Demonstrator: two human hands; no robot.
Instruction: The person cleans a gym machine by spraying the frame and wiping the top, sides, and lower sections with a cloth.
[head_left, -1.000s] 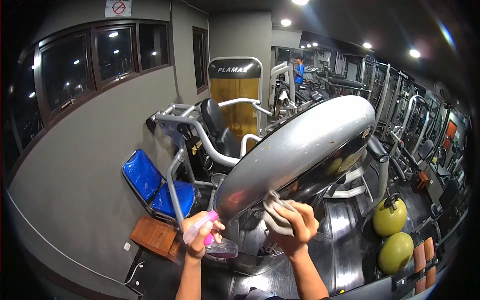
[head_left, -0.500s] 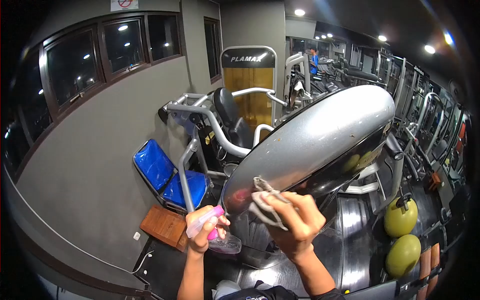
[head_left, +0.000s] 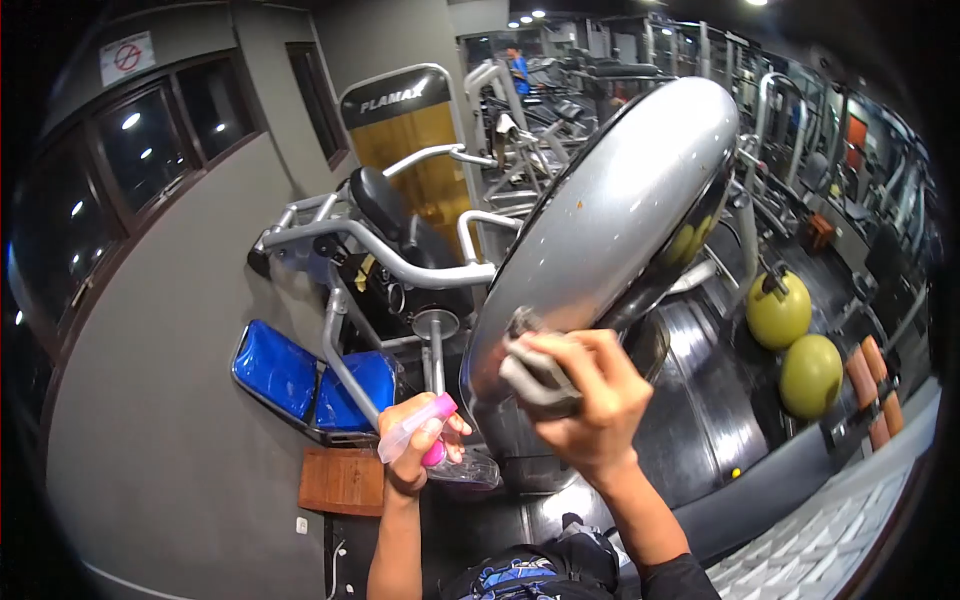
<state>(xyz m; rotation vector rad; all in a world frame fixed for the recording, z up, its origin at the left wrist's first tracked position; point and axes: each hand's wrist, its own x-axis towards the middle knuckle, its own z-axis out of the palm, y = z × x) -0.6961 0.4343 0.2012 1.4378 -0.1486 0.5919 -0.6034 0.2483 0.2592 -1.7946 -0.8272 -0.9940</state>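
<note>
My left hand (head_left: 408,440) is wrapped round a clear spray bottle (head_left: 465,470) with a pink and white nozzle, held low at the centre. My right hand (head_left: 592,400) grips a grey cloth (head_left: 535,375), pressed against or just over the lower part of a big rounded silver machine cover (head_left: 610,200). The cover has glossy black sides and a small orange mark on top. What lies under the cloth is hidden.
A blue chair (head_left: 280,370) and a wooden box (head_left: 342,481) stand by the left wall. Behind is a PLAMAX machine (head_left: 405,130). Green balls (head_left: 778,310) and dumbbell-like orange rollers (head_left: 866,375) are at the right. A person in blue (head_left: 519,72) is far off.
The view has turned and tilted, so the machines appear further left and higher. My right hand with the cloth has shifted slightly up the cover. My left hand still holds the bottle.
</note>
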